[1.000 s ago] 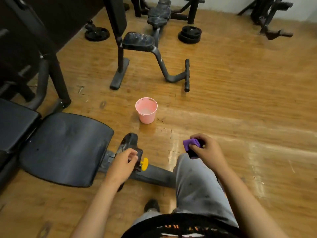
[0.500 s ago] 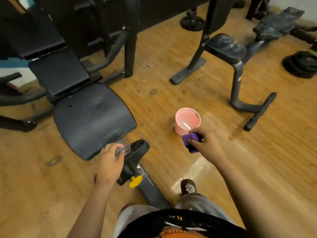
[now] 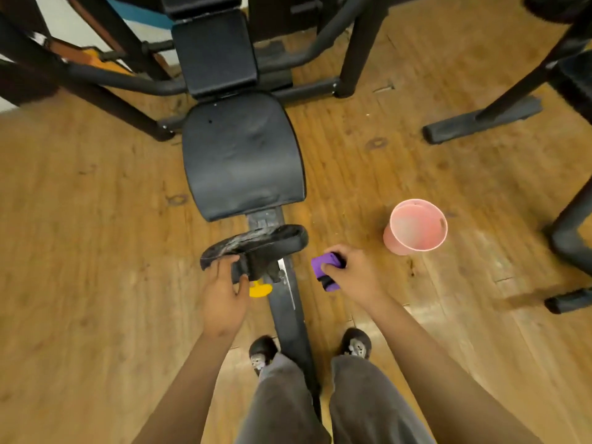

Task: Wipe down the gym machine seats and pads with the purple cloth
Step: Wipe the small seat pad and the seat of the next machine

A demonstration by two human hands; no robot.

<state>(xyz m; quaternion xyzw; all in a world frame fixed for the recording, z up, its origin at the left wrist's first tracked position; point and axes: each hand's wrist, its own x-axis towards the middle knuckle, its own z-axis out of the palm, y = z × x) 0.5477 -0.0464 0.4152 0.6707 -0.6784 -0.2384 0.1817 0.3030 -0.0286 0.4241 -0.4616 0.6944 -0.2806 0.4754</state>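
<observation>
A black gym bench stretches away from me, with a wide seat pad and a back pad beyond it. Nearest me sits a small worn black pad on the bench's beam. My left hand grips the pad's near left underside, thumb beside a yellow knob. To the right of the beam, my right hand holds the bunched purple cloth above the floor.
A pink cup stands on the wooden floor to the right of the bench. Black machine legs and frames stand at the right and back. My feet straddle the bench beam.
The view has swung round so that the bench now runs straight ahead. My left hand stays on the small pad, and my right hand still holds the cloth, now farther from the cup.
</observation>
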